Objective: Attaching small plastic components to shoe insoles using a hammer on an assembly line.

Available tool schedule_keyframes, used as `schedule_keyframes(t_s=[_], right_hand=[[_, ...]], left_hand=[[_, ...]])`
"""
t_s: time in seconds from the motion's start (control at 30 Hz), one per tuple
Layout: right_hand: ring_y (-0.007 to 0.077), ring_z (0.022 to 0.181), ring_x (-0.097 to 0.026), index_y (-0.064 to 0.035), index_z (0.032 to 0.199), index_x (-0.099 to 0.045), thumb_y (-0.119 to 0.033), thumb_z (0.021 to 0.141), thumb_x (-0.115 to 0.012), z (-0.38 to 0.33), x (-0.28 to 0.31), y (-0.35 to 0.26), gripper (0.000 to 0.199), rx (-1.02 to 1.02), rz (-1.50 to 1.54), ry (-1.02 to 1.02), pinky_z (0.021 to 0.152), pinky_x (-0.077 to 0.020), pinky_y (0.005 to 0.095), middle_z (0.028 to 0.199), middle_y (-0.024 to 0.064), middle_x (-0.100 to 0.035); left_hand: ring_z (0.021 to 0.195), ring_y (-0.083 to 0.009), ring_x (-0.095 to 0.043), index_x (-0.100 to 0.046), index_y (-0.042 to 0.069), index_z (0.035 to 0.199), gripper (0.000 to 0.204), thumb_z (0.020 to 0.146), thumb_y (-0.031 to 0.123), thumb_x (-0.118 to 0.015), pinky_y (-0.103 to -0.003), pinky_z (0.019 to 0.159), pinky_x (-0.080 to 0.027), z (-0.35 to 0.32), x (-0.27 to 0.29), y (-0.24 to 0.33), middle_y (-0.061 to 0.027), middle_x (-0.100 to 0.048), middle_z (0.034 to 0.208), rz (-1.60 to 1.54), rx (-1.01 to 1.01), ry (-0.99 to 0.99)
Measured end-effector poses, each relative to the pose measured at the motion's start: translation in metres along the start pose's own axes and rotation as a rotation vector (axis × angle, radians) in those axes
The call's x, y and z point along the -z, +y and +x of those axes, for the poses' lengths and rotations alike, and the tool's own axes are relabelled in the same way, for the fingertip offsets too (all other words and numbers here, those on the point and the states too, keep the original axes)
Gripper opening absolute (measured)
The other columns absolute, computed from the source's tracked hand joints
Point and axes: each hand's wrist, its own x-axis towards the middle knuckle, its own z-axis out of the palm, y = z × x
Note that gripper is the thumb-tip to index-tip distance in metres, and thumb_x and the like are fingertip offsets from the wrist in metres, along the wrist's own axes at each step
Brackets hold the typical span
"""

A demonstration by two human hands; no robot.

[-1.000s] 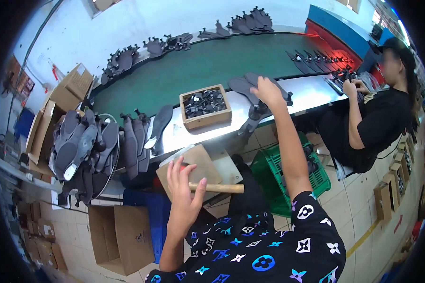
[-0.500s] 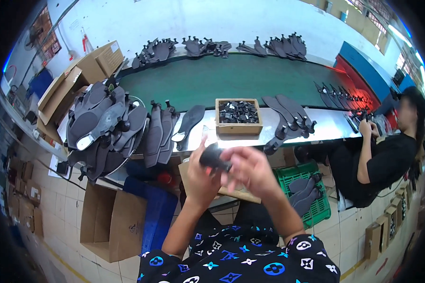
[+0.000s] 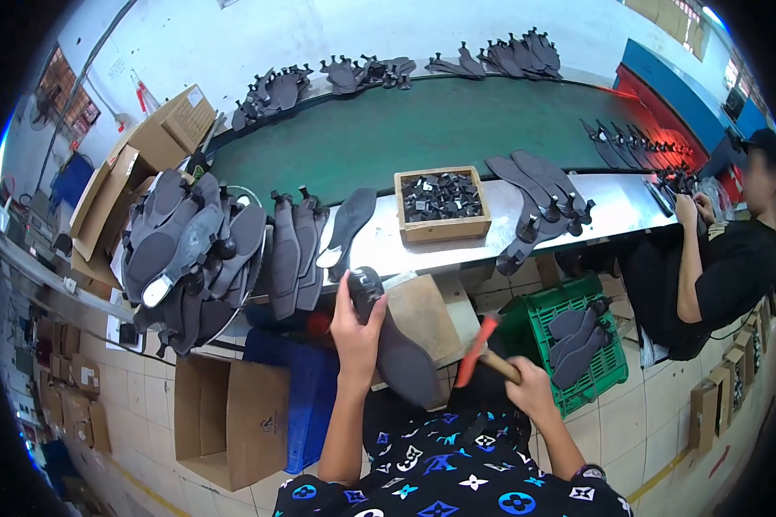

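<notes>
My left hand (image 3: pixel 359 338) is closed around the heel end of a dark grey shoe sole (image 3: pixel 403 362). The heel points up and the broad toe part hangs toward my lap. In my right hand (image 3: pixel 533 392) is a hammer (image 3: pixel 503 368) with a red head and a wooden handle, gripped by the handle, apart from the sole. Between the hands, beyond the sole, lies a worn pale board (image 3: pixel 422 317). Past it on the bench stands a wooden box (image 3: pixel 444 231) of small black heel pieces. A single sole (image 3: pixel 351 221) lies to its left.
A heaped pile of soles (image 3: pixel 181 250) stands at the left, beside cardboard boxes (image 3: pixel 177 121). More heeled soles (image 3: pixel 552 202) lie right of the wooden box. A green crate (image 3: pixel 612 358) with soles sits low right. A co-worker (image 3: pixel 716 258) works beyond it. The green belt (image 3: pixel 422 129) runs behind.
My hands were together, blurred, around a dark heeled piece; now they are apart. The right hand has moved down and right and taken the hammer. The left holds the sole by its heel end.
</notes>
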Motion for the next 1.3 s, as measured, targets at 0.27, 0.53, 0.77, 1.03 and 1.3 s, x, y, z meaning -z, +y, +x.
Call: schedule_keyframes(t_s=[0.27, 0.53, 0.77, 1.03, 1.3], right_hand=[[0.0102, 0.055, -0.049, 0.0005, 0.081, -0.059, -0.008, 0.088, -0.068, -0.061, 0.028, 0.013, 0.015, -0.363, 0.316, 0.253, 0.053, -0.0409, 0.0317, 0.058, 0.0110, -0.050], [0.0018, 0.042, -0.039, -0.0007, 0.096, -0.067, -0.011, 0.096, -0.064, 0.008, -0.009, -0.003, 0.011, -0.422, 0.753, 0.193, 0.038, -0.0270, 0.0212, 0.059, -0.0076, -0.046], [0.0061, 0.069, -0.059, 0.0029, 0.099, -0.071, -0.008, 0.093, -0.066, 0.053, 0.029, -0.045, 0.014, -0.192, 0.848, 0.221, 0.064, -0.0465, 0.0250, 0.081, -0.0001, -0.069], [0.0016, 0.053, -0.046, -0.0037, 0.114, -0.069, -0.018, 0.095, -0.071, 0.109, 0.075, -0.136, 0.024, 0.104, 0.967, 0.157, 0.046, -0.0338, 0.0177, 0.081, 0.0002, -0.066], [0.0032, 0.053, -0.050, 0.0035, 0.113, -0.067, -0.011, 0.091, -0.074, 0.110, 0.058, -0.199, 0.027, 0.242, 1.161, -0.092, 0.045, -0.0361, 0.0172, 0.089, 0.0071, -0.067]], left_hand=[[0.107, -0.0347, -0.057, -0.063, 0.003, 0.123, 0.036, 0.089, 0.011, -0.068, -0.043, 0.095, -0.045, 0.072, -0.039, 0.009, -0.0151, -0.064, 0.112, 0.592, -0.584, -0.015], [0.098, -0.0325, -0.062, -0.073, 0.005, 0.086, 0.008, 0.082, 0.007, -0.067, -0.043, 0.084, -0.052, 0.209, -0.119, -0.017, -0.0122, -0.066, 0.102, 1.135, -0.700, -0.314], [0.076, -0.0242, -0.069, -0.075, -0.003, 0.094, 0.015, 0.083, 0.007, -0.073, -0.035, 0.068, -0.053, 0.174, -0.090, 0.030, -0.0121, -0.074, 0.092, 0.423, -0.583, -0.218], [0.068, -0.0118, -0.063, -0.069, -0.005, 0.107, 0.021, 0.096, 0.013, -0.068, -0.021, 0.055, -0.045, 0.029, -0.031, 0.094, -0.0108, -0.073, 0.094, -0.828, 0.131, -0.374], [0.065, -0.0125, -0.063, -0.070, -0.003, 0.101, 0.017, 0.095, 0.013, -0.070, -0.023, 0.050, -0.045, -0.034, 0.002, 0.096, -0.0109, -0.071, 0.084, -0.877, 0.133, -0.259]])
